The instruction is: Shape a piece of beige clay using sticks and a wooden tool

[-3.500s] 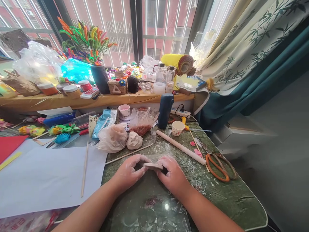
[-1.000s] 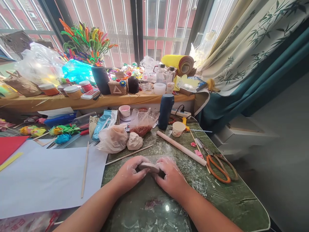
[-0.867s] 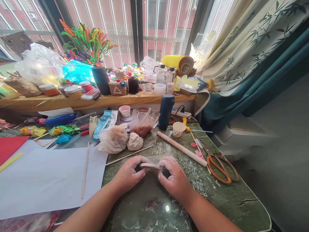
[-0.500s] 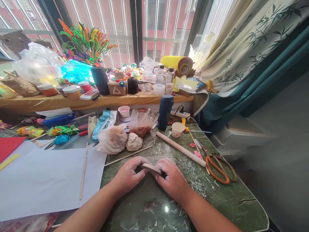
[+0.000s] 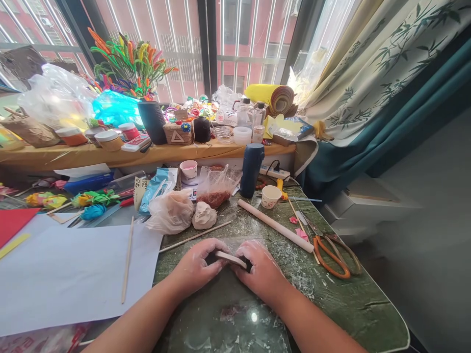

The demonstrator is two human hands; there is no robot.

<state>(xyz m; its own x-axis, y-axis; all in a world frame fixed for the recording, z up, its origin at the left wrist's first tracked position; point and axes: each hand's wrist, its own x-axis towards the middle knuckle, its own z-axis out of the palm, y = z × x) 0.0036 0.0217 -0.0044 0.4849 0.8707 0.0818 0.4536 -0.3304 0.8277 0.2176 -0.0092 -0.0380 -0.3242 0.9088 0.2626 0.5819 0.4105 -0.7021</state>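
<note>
A flat, pale slab of clay (image 5: 231, 258) is held edge-on between my two hands, above the green tabletop. My left hand (image 5: 202, 262) pinches its left end, thumb below and fingers over the top. The right end is gripped by my right hand (image 5: 257, 264) in the same way. White residue coats the fingers of both hands. Beyond them lie a lump of white clay (image 5: 204, 216), a thin wooden stick (image 5: 195, 237) and a pale rolling pin (image 5: 275, 225).
White paper (image 5: 73, 274) with a second stick (image 5: 127, 260) covers the left side. Scissors (image 5: 333, 257) with orange handles lie at the right, near a paper cup (image 5: 271, 197). A dark blue bottle (image 5: 252, 170) and plastic bags (image 5: 171, 213) stand farther back, below a crowded windowsill (image 5: 221, 151).
The clay slab has tilted slightly in my fingers, and my right thumb has shifted a little along its edge. Everything else on the table stays put.
</note>
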